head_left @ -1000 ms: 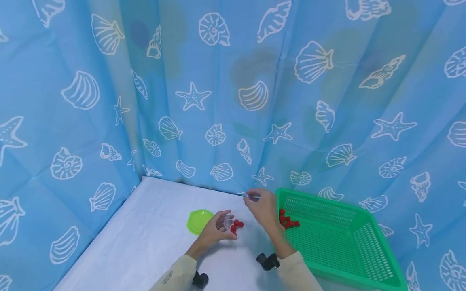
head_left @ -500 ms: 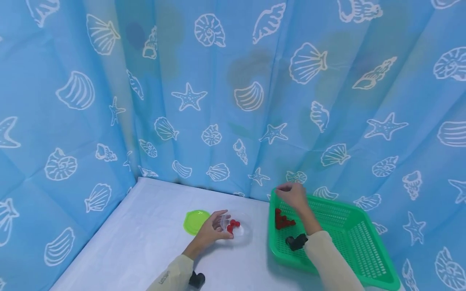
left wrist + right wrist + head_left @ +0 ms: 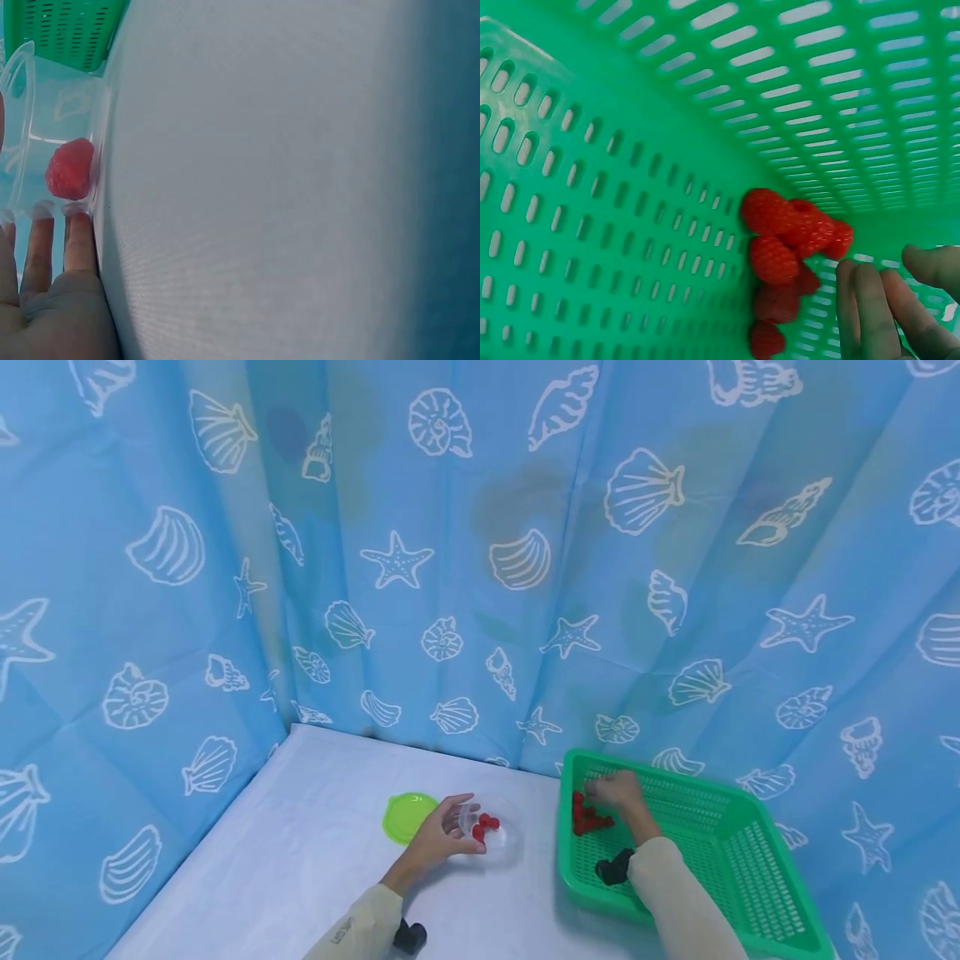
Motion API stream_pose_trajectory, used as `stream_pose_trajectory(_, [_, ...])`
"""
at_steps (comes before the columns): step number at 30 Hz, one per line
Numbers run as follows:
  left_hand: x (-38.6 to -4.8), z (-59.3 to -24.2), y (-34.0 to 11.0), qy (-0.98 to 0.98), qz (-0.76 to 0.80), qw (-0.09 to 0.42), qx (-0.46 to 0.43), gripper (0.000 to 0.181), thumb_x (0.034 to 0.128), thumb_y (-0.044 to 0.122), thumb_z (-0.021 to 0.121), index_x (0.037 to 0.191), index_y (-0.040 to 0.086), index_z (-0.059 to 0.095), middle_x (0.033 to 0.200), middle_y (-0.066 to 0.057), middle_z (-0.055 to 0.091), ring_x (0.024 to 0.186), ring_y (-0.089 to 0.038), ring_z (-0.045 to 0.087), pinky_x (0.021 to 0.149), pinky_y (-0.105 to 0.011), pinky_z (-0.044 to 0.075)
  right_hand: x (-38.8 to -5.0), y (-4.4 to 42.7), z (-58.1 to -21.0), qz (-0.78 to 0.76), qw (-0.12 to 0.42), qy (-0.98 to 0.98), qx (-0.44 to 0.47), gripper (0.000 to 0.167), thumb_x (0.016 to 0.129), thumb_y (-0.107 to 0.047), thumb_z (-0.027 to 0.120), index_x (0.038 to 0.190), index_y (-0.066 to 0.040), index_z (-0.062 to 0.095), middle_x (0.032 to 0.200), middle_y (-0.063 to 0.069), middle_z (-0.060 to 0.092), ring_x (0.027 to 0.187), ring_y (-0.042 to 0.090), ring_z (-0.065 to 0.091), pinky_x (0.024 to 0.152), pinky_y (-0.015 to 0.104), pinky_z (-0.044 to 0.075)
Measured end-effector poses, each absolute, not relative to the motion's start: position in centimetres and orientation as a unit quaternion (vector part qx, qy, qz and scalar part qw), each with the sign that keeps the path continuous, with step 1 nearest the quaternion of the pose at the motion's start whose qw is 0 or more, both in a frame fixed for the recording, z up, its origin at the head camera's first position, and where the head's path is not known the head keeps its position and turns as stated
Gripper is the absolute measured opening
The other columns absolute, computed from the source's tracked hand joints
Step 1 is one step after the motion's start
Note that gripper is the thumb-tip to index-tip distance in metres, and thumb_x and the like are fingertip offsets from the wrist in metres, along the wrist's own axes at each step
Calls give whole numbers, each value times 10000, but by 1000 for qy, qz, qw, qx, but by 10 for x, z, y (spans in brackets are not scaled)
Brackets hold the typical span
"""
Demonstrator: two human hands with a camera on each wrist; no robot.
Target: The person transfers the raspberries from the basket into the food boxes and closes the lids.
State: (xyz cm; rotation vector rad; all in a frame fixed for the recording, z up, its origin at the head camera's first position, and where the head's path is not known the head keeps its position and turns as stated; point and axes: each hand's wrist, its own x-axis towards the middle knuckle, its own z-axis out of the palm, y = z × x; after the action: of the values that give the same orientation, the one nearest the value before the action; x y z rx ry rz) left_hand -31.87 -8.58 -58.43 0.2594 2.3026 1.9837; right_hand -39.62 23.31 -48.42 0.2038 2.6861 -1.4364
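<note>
A clear plastic container [image 3: 504, 837] with several raspberries [image 3: 480, 832] inside rests on the white table. My left hand [image 3: 442, 832] holds it from the left, thumb at the near side and fingers on the far side. One raspberry [image 3: 71, 169] shows through its wall in the left wrist view. My right hand [image 3: 617, 790] is down inside the green basket [image 3: 693, 872], its fingers [image 3: 874, 311] extended with the thumb apart from them. Beside those fingertips, a cluster of raspberries [image 3: 780, 259] lies in the basket's corner.
A lime-green lid [image 3: 407, 816] lies on the white table [image 3: 330, 852] behind and left of my left hand. The basket's raised walls surround my right hand. A blue seashell-patterned curtain [image 3: 465, 568] hangs behind the table.
From above the container my right hand has moved right, over the basket's rim, and then down toward the raspberries. My left hand stays at the container.
</note>
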Motion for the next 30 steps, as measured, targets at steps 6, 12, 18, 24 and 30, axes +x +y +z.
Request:
stream_pose_trajectory(6, [-319,-587,-85,753,651,47,88,811,754,268,852,1446,236,430,1381,20,545,1343,-313,435,1048,-469,413,-400,239,-497,-427,39,900,80,206,830,-119,682,816,83,719,812,182,720,815,344,692,762,475,557])
stream_pose_trajectory(12, [-320,-587,-85,749,654,46,93,804,760,266,848,1446,229,430,1377,20,548,1343,-313,435,1049,-474,410,-401,238,-504,-408,20,908,90,210,813,-152,721,744,46,717,763,161,714,730,290,690,727,465,557])
stream_pose_trajectory(18, [-318,-584,-84,751,652,47,93,811,761,257,848,1451,222,424,1382,30,543,1346,-309,432,1048,-460,415,-402,233,-510,-391,1,915,101,304,770,-223,791,597,-16,652,640,122,665,608,239,606,562,368,512])
stream_pose_trajectory(24, [-319,-585,-84,750,654,48,88,813,757,262,850,1449,225,426,1381,30,545,1348,-314,428,1046,-462,417,-404,231,-512,-368,-8,924,104,334,775,-234,799,573,-31,627,592,107,632,582,231,570,540,355,473])
stream_pose_trajectory(30, [-320,-586,-86,751,653,52,84,812,758,263,850,1450,221,428,1384,8,546,1344,-322,433,1046,-468,413,-404,229,-510,-362,-9,927,101,304,761,-234,809,614,0,683,620,116,658,629,239,581,571,358,489])
